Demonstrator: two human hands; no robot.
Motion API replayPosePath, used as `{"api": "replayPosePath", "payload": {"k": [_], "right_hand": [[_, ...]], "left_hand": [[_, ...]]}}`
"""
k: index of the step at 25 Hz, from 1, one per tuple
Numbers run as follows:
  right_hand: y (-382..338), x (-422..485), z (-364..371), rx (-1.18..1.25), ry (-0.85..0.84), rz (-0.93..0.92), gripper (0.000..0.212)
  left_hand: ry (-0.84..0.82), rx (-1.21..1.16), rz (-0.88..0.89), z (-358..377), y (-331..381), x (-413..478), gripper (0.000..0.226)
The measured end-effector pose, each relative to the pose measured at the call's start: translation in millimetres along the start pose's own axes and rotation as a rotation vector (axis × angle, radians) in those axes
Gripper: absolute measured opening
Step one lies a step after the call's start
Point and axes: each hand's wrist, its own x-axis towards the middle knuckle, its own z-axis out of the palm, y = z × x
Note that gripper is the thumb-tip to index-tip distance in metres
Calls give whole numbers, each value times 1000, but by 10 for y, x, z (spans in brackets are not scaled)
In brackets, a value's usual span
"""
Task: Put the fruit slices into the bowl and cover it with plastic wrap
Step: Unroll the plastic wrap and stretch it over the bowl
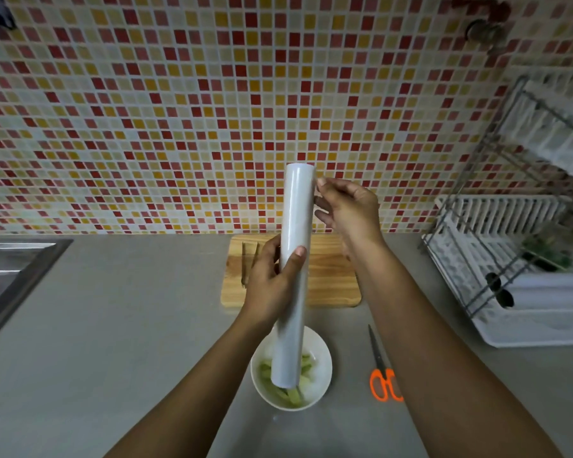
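A long white roll of plastic wrap (294, 259) stands nearly upright in the air above the counter. My left hand (272, 282) grips it around the middle, thumb across the front. My right hand (344, 209) is at the roll's upper right side, its fingertips touching or pinching at the film edge. Below the roll's lower end sits a white bowl (323, 361) holding pale green fruit slices (293, 395); the roll hides part of the bowl.
A wooden cutting board (328, 276) with tongs (245, 262) lies behind the hands. Orange-handled scissors (382, 371) lie right of the bowl. A white dish rack (526, 276) stands at the right, a steel sink (10, 269) at the left, a mosaic tile wall behind.
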Motion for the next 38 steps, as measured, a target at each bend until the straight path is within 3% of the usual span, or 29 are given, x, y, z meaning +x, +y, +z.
{"api": "replayPosePath", "payload": {"k": [4,7,10,16,19,23,26,28,32,36,38], "right_hand": [[-120,40,-22,109,17,-33,6],[-101,-19,-62,162,-130,-48,19],[-10,-79,-97,38,-216,-96,42],[16,-102,-149,-179,7,-319,39],[81,-219,-170,-248,-145,-222,48],[111,-244,-217,-377,-220,-242,8],[91,-221,-249,-512,-125,-345,11],[118,-258,-267,-479,-87,-338,13],[245,-380,-299,-456,-228,-248,9],[263,-348,-365,-569,-123,-354,10],[304,-377,-400,-543,-159,-292,18]], "left_hand": [[19,-69,23,-42,38,45,38],[7,-19,57,-93,125,68,36],[6,14,78,-120,199,87,31],[-33,7,125,-85,272,155,39],[-41,-22,125,-78,317,214,46],[-42,-14,157,-97,363,217,47],[-14,2,162,-104,373,207,49],[-5,5,163,-89,394,203,50],[52,-23,128,-72,440,195,52],[44,-11,116,-82,488,200,22],[53,-20,111,-83,511,204,14]]}}
